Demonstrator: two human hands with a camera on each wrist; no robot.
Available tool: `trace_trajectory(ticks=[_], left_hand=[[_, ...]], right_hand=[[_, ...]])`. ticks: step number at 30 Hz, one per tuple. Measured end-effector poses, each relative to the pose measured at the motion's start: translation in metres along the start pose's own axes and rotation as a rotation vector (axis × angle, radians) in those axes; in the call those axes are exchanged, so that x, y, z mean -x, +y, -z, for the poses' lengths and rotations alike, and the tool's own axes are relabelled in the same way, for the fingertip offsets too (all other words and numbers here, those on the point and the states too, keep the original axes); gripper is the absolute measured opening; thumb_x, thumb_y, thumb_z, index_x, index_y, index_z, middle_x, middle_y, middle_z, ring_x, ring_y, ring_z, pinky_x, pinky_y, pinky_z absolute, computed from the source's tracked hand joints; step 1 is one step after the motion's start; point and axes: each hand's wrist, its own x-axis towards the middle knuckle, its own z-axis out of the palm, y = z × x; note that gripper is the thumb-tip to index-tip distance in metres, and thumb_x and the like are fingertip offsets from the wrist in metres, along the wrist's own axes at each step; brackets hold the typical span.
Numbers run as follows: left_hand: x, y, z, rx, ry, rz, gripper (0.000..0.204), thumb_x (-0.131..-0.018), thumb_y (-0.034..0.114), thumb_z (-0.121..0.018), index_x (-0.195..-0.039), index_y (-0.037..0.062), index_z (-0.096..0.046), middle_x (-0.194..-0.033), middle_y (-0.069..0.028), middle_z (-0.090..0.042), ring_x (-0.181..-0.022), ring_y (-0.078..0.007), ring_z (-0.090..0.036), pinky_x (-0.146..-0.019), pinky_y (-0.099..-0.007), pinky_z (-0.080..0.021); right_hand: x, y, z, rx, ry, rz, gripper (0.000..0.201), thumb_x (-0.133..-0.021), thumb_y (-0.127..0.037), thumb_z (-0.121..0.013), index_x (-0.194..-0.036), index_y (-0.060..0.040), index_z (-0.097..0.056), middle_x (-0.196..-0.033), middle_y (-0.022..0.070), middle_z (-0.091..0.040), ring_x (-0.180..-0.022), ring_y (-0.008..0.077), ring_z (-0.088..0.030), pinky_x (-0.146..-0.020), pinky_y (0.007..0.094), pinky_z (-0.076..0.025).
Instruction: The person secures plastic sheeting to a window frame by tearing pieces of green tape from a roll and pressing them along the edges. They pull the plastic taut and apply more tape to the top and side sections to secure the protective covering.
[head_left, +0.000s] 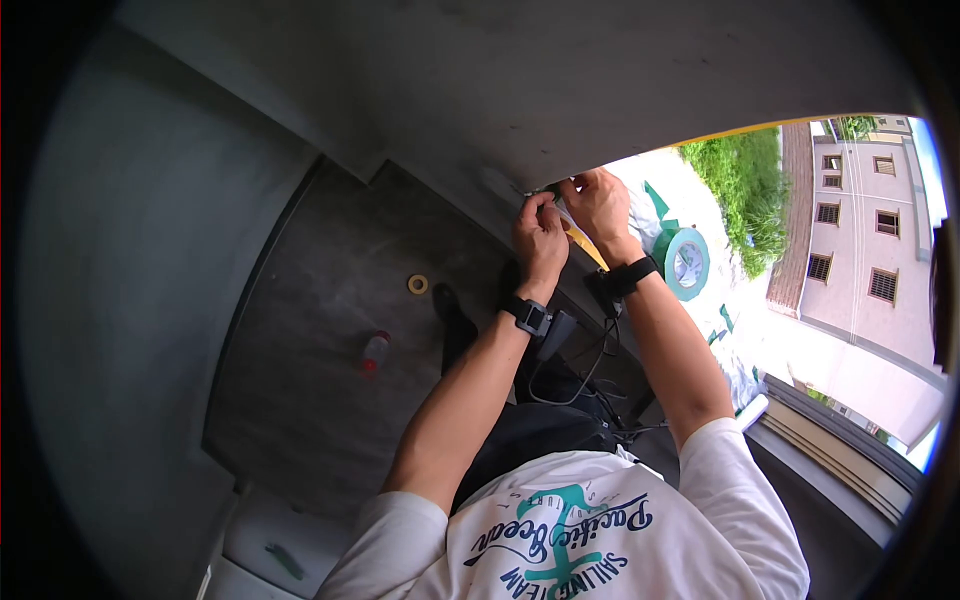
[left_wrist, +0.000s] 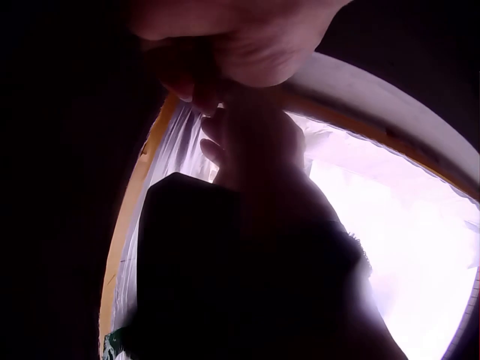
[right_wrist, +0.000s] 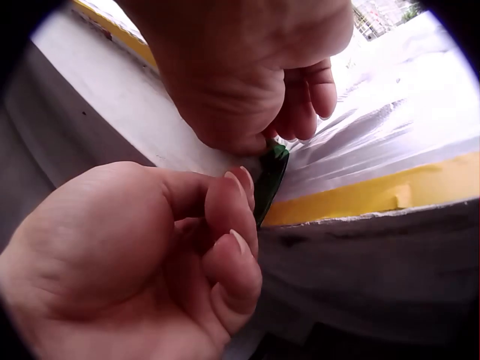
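In the head view, my left hand (head_left: pixel 541 240) and right hand (head_left: pixel 603 215) meet at the corner of a window-like opening. A short strip of green tape (right_wrist: pixel 271 184) lies between them at that corner. My right hand (right_wrist: pixel 247 82) comes from above in the right wrist view and pinches the strip's upper end with thumb and fingers. From the lower left, my left hand (right_wrist: pixel 127 255) has curled fingers, its thumb and fingertips pinching at the strip's edge. Yellow tape (right_wrist: pixel 375 191) runs along the opening's edge, with clear plastic film (right_wrist: pixel 405 112) beside it. The left wrist view is mostly dark.
A green tape roll (head_left: pixel 682 264) lies on white sheeting outside the opening. On the dark floor (head_left: pixel 300 330) are a small yellow tape roll (head_left: pixel 418 285) and a clear bottle with red ends (head_left: pixel 375 352). Cables (head_left: pixel 570 398) hang from the wrist devices. A grey panel (head_left: pixel 450 80) slopes overhead.
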Motion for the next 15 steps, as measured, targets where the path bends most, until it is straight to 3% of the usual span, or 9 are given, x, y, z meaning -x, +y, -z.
trace_trajectory(ticks=[2,3,7,9,10,12,13,15], left_hand=[[-0.002,-0.007,0.007,-0.173,0.001,-0.193,0.022,-0.102,0.011,-0.051,-0.116,-0.0007,-0.064,-0.103,-0.0220,-0.071,-0.096,-0.0324,-0.070,-0.084,-0.0388,-0.054],[0.002,-0.004,0.008,-0.219,-0.041,-0.214,0.028,-0.103,0.014,-0.048,-0.123,0.0023,-0.063,-0.113,-0.0232,-0.069,-0.105,-0.0361,-0.068,-0.089,-0.0390,-0.053],[0.000,0.004,0.002,-0.346,-0.123,-0.325,0.034,-0.104,0.017,-0.044,-0.131,0.0044,-0.060,-0.117,-0.0219,-0.069,-0.108,-0.0392,-0.067,-0.090,-0.0404,-0.053],[-0.003,0.010,0.000,-0.361,-0.132,-0.465,0.040,-0.103,0.024,-0.044,-0.134,0.0020,-0.058,-0.098,-0.0161,-0.071,-0.084,-0.0238,-0.067,-0.081,-0.0348,-0.054],[-0.004,0.013,0.000,-0.363,-0.137,-0.468,0.040,-0.103,0.024,-0.044,-0.134,0.0020,-0.058,-0.098,-0.0161,-0.071,-0.084,-0.0238,-0.067,-0.081,-0.0348,-0.054],[-0.006,0.020,0.002,-0.458,-0.197,-0.441,0.044,-0.102,0.026,-0.042,-0.134,-0.0001,-0.057,-0.122,-0.0253,-0.066,-0.108,-0.0361,-0.066,-0.094,-0.0388,-0.050],[-0.006,0.024,0.002,-0.461,-0.203,-0.442,0.044,-0.102,0.026,-0.042,-0.134,-0.0001,-0.057,-0.122,-0.0253,-0.066,-0.108,-0.0361,-0.066,-0.094,-0.0388,-0.050],[-0.009,0.027,0.004,-0.483,-0.250,-0.348,0.044,-0.101,0.021,-0.038,-0.139,0.0081,-0.054,-0.136,-0.0222,-0.058,-0.124,-0.0408,-0.056,-0.103,-0.0414,-0.047]], right_hand=[[0.002,0.003,-0.002,0.006,-0.004,-0.020,0.014,-0.086,-0.020,-0.067,-0.088,-0.0069,-0.070,-0.082,0.0115,-0.070,-0.074,0.0331,-0.069,-0.068,0.0403,-0.054],[0.004,0.005,-0.004,0.002,0.012,-0.006,0.014,-0.086,-0.021,-0.067,-0.089,-0.0073,-0.070,-0.083,0.0117,-0.071,-0.075,0.0331,-0.069,-0.068,0.0406,-0.054],[0.009,0.014,-0.011,0.011,0.067,0.001,0.015,-0.086,-0.022,-0.067,-0.092,-0.0079,-0.068,-0.088,0.0128,-0.070,-0.078,0.0342,-0.068,-0.068,0.0428,-0.054],[0.011,0.017,-0.017,0.012,0.107,0.017,0.016,-0.087,-0.023,-0.066,-0.092,-0.0082,-0.065,-0.087,0.0125,-0.068,-0.077,0.0354,-0.067,-0.067,0.0448,-0.053],[0.011,0.019,-0.019,0.011,0.113,0.014,0.016,-0.087,-0.023,-0.066,-0.092,-0.0082,-0.065,-0.087,0.0125,-0.068,-0.077,0.0354,-0.067,-0.067,0.0448,-0.053],[0.012,0.022,-0.023,0.002,0.147,0.042,0.015,-0.087,-0.023,-0.065,-0.090,-0.0085,-0.064,-0.086,0.0125,-0.067,-0.077,0.0357,-0.066,-0.066,0.0459,-0.053],[0.013,0.022,-0.022,0.001,0.152,0.036,0.015,-0.087,-0.023,-0.065,-0.090,-0.0085,-0.064,-0.086,0.0125,-0.067,-0.077,0.0357,-0.066,-0.066,0.0459,-0.053],[0.014,0.023,-0.022,-0.028,0.119,0.010,0.017,-0.085,-0.017,-0.068,-0.099,-0.0082,-0.069,-0.091,0.0101,-0.070,-0.079,0.0318,-0.069,-0.070,0.0396,-0.055]])
